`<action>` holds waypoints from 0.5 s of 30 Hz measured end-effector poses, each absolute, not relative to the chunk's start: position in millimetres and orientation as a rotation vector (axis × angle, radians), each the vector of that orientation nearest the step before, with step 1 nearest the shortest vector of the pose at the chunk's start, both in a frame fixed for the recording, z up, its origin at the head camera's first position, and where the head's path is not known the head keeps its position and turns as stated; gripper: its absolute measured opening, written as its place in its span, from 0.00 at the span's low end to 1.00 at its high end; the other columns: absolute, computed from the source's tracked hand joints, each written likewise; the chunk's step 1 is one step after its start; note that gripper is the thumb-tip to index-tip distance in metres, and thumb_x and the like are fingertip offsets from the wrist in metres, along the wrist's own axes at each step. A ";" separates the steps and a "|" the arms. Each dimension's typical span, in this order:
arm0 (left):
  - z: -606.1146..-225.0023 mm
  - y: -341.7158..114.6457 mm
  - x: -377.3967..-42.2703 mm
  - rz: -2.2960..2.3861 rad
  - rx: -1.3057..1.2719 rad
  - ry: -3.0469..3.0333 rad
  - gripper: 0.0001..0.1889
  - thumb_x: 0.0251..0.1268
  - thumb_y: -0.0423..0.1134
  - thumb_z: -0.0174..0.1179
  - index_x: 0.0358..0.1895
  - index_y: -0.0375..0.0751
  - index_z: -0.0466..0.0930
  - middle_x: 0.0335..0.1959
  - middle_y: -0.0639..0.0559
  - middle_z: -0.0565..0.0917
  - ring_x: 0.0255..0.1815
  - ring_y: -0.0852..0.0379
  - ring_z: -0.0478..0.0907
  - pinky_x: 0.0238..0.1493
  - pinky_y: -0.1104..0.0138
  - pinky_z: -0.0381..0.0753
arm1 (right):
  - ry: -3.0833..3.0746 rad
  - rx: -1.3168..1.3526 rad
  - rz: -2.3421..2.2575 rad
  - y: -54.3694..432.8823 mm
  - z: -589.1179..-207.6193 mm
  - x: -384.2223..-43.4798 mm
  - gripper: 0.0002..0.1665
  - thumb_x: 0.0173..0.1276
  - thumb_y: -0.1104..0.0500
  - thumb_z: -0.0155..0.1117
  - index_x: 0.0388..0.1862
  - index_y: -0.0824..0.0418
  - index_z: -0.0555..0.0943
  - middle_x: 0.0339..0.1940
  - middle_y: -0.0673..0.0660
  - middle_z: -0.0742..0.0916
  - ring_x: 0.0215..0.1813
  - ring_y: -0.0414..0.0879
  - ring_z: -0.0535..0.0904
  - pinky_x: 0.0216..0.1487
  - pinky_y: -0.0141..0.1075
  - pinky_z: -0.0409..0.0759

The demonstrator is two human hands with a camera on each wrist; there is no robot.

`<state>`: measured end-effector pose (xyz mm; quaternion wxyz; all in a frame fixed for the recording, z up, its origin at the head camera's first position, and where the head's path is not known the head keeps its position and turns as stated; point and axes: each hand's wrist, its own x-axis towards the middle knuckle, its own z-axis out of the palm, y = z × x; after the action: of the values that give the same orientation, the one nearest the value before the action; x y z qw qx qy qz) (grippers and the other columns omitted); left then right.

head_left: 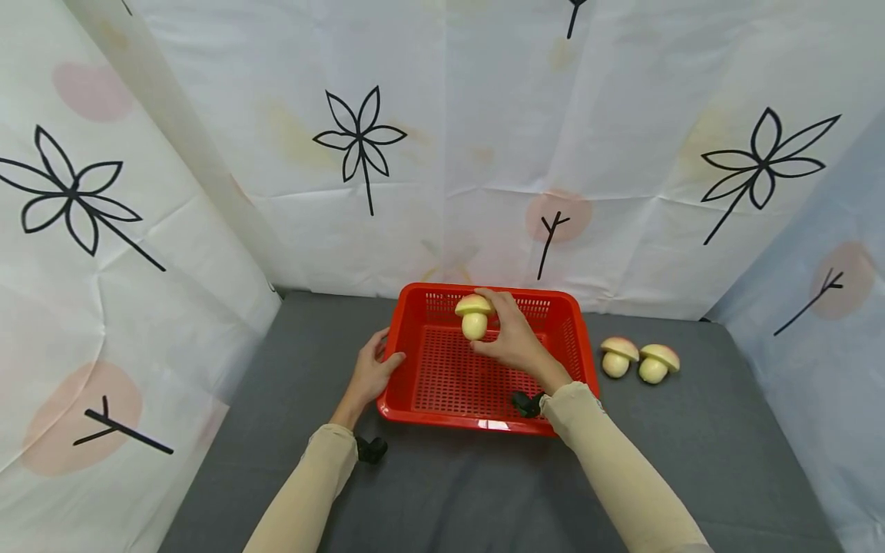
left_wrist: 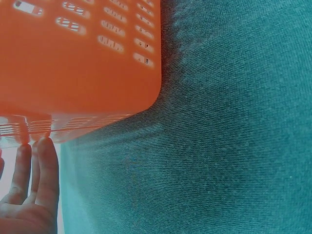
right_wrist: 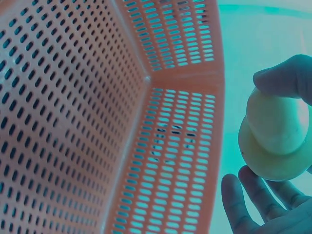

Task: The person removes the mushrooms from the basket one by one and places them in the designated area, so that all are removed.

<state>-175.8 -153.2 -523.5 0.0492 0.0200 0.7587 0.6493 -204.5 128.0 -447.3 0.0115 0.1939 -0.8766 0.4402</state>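
A red plastic basket [head_left: 477,426] with slotted walls stands on the dark cloth. At its left side, my left hand [head_left: 371,374] holds the rim, thumb on top and fingers against the outer wall; the left wrist view shows the fingertips [left_wrist: 47,146] touching that wall [left_wrist: 73,92]. Over the basket, my right hand [head_left: 512,334] grips a toy mushroom [head_left: 474,326] with a yellow-and-red cap and a pale rounded stem. In the right wrist view, the thumb presses the stem of the mushroom [right_wrist: 278,126] while the fingers support its cap.
Two similar mushrooms [head_left: 618,356] [head_left: 658,362] lie close together on the grey tablecloth [head_left: 719,461], to the right of the basket. Behind and on both sides hang white curtains [head_left: 470,153] with printed flowers and twigs.
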 end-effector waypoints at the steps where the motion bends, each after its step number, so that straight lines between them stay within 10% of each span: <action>1: -523.4 -153.2 -175.5 1.982 0.062 2.308 0.31 0.74 0.30 0.58 0.77 0.38 0.60 0.64 0.33 0.76 0.59 0.35 0.79 0.52 0.48 0.85 | -2.725 0.602 1.376 130.7 -445.7 -203.3 0.52 0.52 0.65 0.79 0.76 0.57 0.66 0.60 0.63 0.73 0.54 0.59 0.74 0.54 0.55 0.78; 15: -525.5 -153.5 -176.2 1.992 0.081 2.318 0.31 0.74 0.28 0.58 0.77 0.35 0.60 0.64 0.30 0.75 0.59 0.33 0.78 0.51 0.46 0.85 | -2.646 0.601 1.321 176.8 -432.1 -198.3 0.50 0.52 0.70 0.78 0.74 0.63 0.65 0.64 0.66 0.71 0.57 0.58 0.72 0.53 0.55 0.79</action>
<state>-176.2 -153.5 -525.5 0.0420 0.0265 0.7574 0.6511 -198.3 176.8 -432.1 0.0619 0.1987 -0.8751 0.4368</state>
